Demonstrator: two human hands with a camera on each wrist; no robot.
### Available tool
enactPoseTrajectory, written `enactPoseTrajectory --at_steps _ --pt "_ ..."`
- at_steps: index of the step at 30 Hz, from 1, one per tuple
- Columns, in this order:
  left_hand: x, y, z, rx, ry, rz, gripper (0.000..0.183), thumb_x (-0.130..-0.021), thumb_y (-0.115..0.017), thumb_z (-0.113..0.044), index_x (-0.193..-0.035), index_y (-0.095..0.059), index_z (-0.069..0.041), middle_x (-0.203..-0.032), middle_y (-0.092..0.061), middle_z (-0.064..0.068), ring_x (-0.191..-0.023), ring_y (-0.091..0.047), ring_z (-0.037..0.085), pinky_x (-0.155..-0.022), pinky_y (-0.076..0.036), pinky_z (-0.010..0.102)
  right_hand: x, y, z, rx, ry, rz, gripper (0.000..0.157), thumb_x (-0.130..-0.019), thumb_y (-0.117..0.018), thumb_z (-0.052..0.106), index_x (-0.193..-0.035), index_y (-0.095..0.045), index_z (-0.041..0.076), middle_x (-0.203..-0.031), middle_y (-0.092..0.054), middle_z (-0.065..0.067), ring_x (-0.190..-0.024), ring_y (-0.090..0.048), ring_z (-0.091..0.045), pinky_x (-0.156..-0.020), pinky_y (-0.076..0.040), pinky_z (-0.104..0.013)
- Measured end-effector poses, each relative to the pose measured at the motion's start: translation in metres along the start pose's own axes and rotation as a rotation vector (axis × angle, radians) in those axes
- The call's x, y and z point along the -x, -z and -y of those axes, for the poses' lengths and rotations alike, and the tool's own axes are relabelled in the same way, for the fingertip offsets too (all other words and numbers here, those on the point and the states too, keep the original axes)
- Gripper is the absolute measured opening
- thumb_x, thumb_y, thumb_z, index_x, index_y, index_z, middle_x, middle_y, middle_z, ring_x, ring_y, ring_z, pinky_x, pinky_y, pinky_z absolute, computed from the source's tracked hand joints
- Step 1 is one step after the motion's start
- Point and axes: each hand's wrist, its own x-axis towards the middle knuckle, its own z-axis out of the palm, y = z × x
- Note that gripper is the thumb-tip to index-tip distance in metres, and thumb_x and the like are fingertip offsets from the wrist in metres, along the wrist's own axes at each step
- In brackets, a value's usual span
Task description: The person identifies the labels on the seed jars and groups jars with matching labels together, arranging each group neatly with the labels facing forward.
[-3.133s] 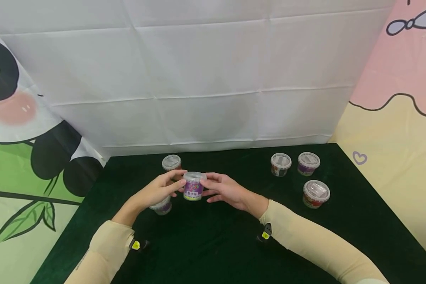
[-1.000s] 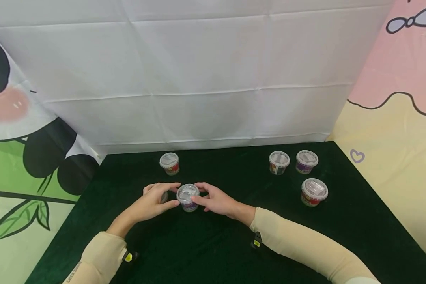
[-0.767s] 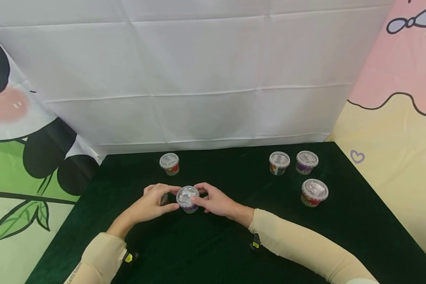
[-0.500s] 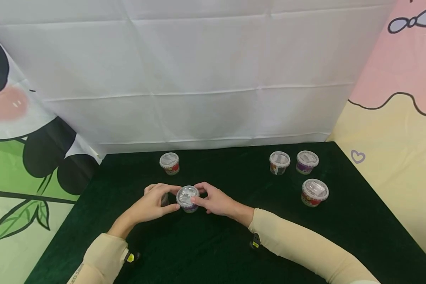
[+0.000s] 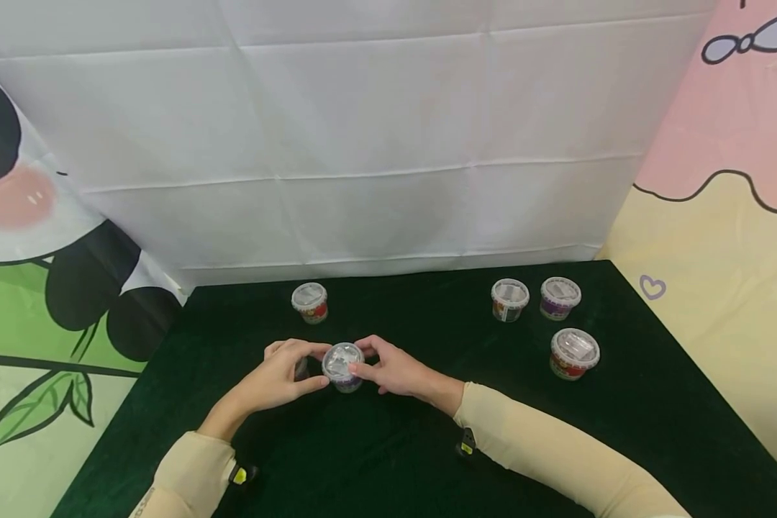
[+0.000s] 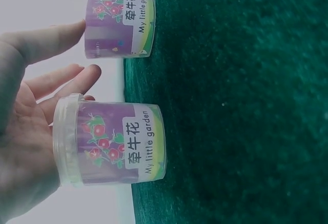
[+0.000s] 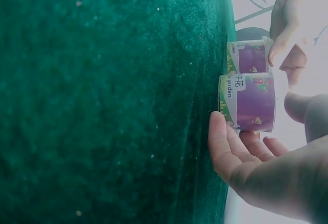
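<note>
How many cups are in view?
6: the held cup between left hand and right hand, the half-hidden cup behind the left, the back-left cup; at right, back cup, corner cup and front cup. More may be hidden.

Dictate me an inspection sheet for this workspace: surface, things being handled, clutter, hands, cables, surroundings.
Surface: dark-green velvety cloth, a few pale specks.
Things handled: round clear-plastic tub with a purple label between the hands; second purple-labelled tub beside it, below the left palm.
Clutter: four other round lidded plastic tubs, standing apart: red-labelled back left; white-and-dark-panelled, purple-labelled and red-labelled at right.
Hands: right hand holds the first tub, thumb over its rim; left hand reaches its other side, grip unclear.
Cables: nothing seen.
Surroundings: creased white cloth backdrop; cartoon-printed cloths, left and right.
</note>
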Motion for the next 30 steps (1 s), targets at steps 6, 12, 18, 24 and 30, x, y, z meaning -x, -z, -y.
enactPoseTrajectory --at_steps 6,12,18,24,30 --pt "0.003 -0.002 0.001 0.001 0.022 0.0 0.051 -0.091 -0.077 -0.034 -0.135 -0.063 -0.013 -0.12 -0.065 -0.004 -0.116 -0.051 0.022 -0.104 -0.019 0.06 0.001 -0.002 -0.003 -0.013 0.006 0.004 0.047 -0.102 -0.062 0.032 -0.144 -0.047 0.015 -0.134 -0.054 -0.007 -0.1 -0.062 -0.03 -0.073 -0.055 -0.036" --pt "0.003 -0.003 0.001 -0.006 0.028 -0.001 0.051 -0.091 -0.077 -0.035 -0.135 -0.062 -0.014 -0.122 -0.065 -0.003 -0.117 -0.051 0.023 -0.104 -0.019 0.06 0.0 -0.002 -0.004 -0.008 -0.001 0.007 0.049 -0.103 -0.061 0.034 -0.146 -0.046 0.017 -0.134 -0.055 -0.006 -0.101 -0.063 -0.028 -0.074 -0.056 -0.036" --pt "0.002 0.002 -0.002 -0.02 0.033 0.042 0.055 -0.092 -0.076 -0.037 -0.139 -0.06 -0.012 -0.125 -0.065 -0.002 -0.118 -0.051 0.026 -0.104 -0.02 0.062 -0.003 0.0 -0.001 -0.001 -0.012 0.017 0.049 -0.102 -0.064 0.033 -0.145 -0.048 0.015 -0.13 -0.057 -0.007 -0.099 -0.063 -0.03 -0.073 -0.055 -0.036" --pt "-0.006 0.004 -0.011 -0.04 0.004 0.049 0.064 -0.092 -0.076 -0.037 -0.145 -0.053 -0.008 -0.13 -0.062 0.009 -0.104 -0.056 0.033 -0.107 -0.018 0.067 -0.001 0.01 0.0 0.01 -0.009 0.032 0.053 -0.101 -0.064 0.033 -0.146 -0.047 0.011 -0.131 -0.06 -0.011 -0.101 -0.064 -0.031 -0.076 -0.057 -0.038" --pt "-0.028 0.0 -0.042 -0.063 -0.053 0.031 0.061 -0.096 -0.071 -0.034 -0.148 -0.051 -0.01 -0.148 -0.049 0.014 -0.135 -0.043 0.035 -0.108 -0.018 0.068 0.015 0.041 -0.001 0.019 0.047 -0.004 0.053 -0.104 -0.059 0.033 -0.15 -0.043 0.011 -0.135 -0.058 -0.013 -0.11 -0.063 -0.035 -0.081 -0.057 -0.038"
